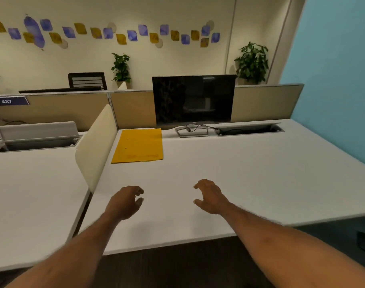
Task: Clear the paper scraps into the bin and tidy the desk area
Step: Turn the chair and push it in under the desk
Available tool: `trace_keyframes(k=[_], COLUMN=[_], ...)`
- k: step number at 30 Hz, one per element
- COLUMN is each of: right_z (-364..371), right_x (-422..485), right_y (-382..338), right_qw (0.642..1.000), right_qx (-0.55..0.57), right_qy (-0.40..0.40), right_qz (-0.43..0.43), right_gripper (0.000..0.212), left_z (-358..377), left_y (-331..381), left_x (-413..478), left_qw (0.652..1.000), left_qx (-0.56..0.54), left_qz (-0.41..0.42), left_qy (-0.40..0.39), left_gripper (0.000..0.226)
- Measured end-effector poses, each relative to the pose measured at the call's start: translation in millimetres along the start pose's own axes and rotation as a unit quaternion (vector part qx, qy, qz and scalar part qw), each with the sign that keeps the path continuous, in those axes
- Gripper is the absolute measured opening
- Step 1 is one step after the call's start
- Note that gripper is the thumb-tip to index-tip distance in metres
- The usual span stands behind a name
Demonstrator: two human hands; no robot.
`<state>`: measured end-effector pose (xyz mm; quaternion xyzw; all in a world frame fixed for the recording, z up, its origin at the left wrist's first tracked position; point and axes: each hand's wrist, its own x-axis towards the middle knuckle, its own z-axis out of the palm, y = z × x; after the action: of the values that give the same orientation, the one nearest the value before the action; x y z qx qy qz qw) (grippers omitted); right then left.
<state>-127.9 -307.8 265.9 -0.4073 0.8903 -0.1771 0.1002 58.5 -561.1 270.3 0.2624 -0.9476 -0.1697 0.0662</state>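
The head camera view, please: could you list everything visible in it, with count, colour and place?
desk: one, white, centre, under both hands
yellow folder: one, yellow, lying flat at the desk's far left
monitor: one, black, screen dark, at the desk's far edge
cable tray: one, grey, lid raised, right of the monitor stand
side divider: one, cream, along the desk's left edge
neighbouring desk: one, white, to the left
back partition: beige, behind the monitor
office chair: one, black, beyond the partition
potted plants: two in clear view, green, by the far wall
wall decals: many, purple and yellow, far wall
paper scraps, bin: none visible
left hand: empty, fingers curled, over the desk
right hand: empty, fingers curled, over the desk
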Motion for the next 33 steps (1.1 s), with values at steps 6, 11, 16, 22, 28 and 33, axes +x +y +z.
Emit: trace_keyframes(k=[6,11,16,22,28,33], right_z=[3.0,10.8,18.4,21.7,19.6,15.4], right_x=[-55.8,-95.4,-130.8,-176.2,-226.2,-271.8], right_y=[22.7,44.1,61.1,81.7,112.5,142.6], right_qw=[0.999,0.997,0.996,0.994,0.992,0.989], right_qx=[0.006,-0.001,-0.003,0.005,0.019,0.036], right_qy=[0.011,0.003,0.001,0.013,0.014,0.028], right_qz=[0.038,0.072,0.089,0.109,0.125,0.138], right_gripper=[0.046,0.045,0.044,0.044,0.045,0.043], left_z=[35.3,62.3,85.8,106.1,127.8,145.8], left_y=[20.1,36.7,53.3,84.8,127.6,167.8], left_x=[-31.4,-49.9,-67.3,-88.6,-112.3,-134.0], left_qw=[0.998,0.996,0.993,0.991,0.988,0.985], left_qx=[-0.038,-0.051,-0.05,-0.055,-0.068,-0.072], left_qz=[0.023,0.04,0.051,0.06,0.068,0.087], left_qy=[-0.035,-0.065,-0.096,-0.106,-0.123,-0.131], left_gripper=[0.027,0.028,0.029,0.028,0.028,0.032])
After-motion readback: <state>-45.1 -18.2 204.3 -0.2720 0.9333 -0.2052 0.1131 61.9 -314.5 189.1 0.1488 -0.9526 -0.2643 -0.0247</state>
